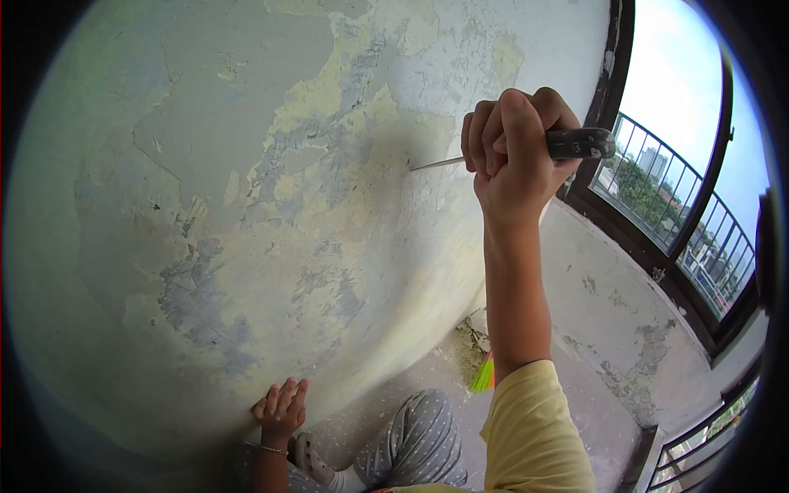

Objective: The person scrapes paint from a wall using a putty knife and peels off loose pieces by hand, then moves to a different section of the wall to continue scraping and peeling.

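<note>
My right hand (514,152) is wrapped round the dark handle of a scraper (581,144). The tool's thin metal blade, seen edge-on, points left, and its edge meets or nearly meets the wall (304,205). Around it the paint is patchy, with peeled yellowish and grey areas. Low on the wall, my left hand (282,407) rests with its fingers spread on the surface, holding nothing.
Dark-framed windows (713,189) with a railing outside stand at the right, above a scuffed low wall (608,304). A green and orange broom (483,374) and some debris lie in the floor corner. My bent legs (419,440) are at the bottom.
</note>
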The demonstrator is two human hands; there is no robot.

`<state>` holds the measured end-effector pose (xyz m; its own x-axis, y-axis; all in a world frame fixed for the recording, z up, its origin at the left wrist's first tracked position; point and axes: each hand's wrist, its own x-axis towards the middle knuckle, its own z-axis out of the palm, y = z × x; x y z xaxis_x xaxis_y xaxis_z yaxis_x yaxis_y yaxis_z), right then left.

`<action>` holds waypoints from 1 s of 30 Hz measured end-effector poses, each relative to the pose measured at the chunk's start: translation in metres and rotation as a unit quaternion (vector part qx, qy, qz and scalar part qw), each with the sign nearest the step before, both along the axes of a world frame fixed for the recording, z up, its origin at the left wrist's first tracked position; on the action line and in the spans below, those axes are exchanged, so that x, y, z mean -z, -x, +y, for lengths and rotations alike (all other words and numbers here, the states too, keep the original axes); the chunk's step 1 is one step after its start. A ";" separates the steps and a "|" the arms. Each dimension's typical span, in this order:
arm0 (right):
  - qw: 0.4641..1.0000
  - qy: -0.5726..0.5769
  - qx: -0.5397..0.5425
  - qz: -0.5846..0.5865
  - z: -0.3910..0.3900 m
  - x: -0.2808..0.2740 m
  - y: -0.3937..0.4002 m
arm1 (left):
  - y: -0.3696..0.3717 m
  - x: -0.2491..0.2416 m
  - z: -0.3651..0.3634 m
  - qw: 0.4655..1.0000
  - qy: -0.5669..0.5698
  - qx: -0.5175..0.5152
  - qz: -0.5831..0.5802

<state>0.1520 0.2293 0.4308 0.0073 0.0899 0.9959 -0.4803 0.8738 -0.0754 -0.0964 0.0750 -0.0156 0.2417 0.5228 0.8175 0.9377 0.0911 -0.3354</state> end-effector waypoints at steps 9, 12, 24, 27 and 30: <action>0.994 -0.093 -0.059 0.010 -0.019 -0.017 -0.016 | 0.000 0.000 0.001 1.000 -0.004 -0.015 -0.004; 1.000 0.030 -0.006 -0.001 -0.001 -0.003 0.004 | 0.001 0.003 -0.003 1.000 0.005 -0.011 -0.003; 0.996 -0.048 0.063 -0.046 0.003 -0.004 0.004 | 0.000 0.001 -0.001 1.000 0.001 -0.005 -0.010; 0.991 -0.102 -0.060 -0.057 -0.002 -0.015 -0.013 | 0.000 0.000 0.000 1.000 -0.001 -0.003 -0.011; 0.987 -0.130 -0.080 -0.046 -0.009 -0.018 -0.019 | -0.001 -0.002 0.004 1.000 -0.011 -0.013 -0.006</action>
